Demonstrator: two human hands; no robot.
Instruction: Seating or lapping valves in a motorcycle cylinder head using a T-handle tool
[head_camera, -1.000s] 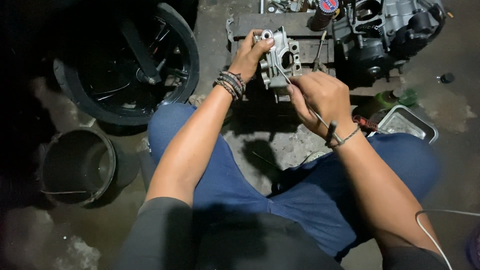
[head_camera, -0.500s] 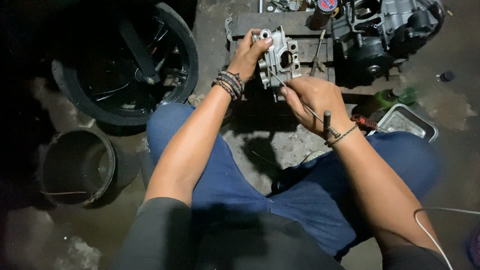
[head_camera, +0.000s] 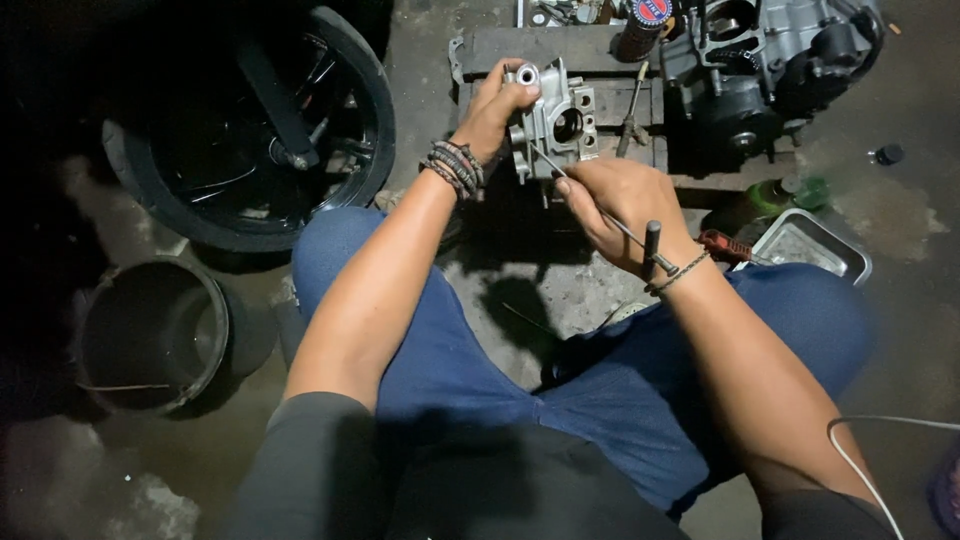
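Left hand (head_camera: 492, 108) clamped on grey metal engine casting (head_camera: 555, 122), held up at twelve o'clock. Right hand (head_camera: 622, 208) closed round T-handle wrench (head_camera: 600, 212), now nearer, tip seated in casting: turning under way.

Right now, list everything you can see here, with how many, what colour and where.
metal casting: one, silver-grey, held up at top centre
T-handle tool: one, thin steel shaft, dark handle, tip at the casting
wheel with tyre: one, black, upper left floor
bucket: one, dark, lower left
engine block: one, dark grey, top right
metal tray: one, silver, right
green bottle: one, beside the tray
left hand: grips the casting
right hand: holds the tool
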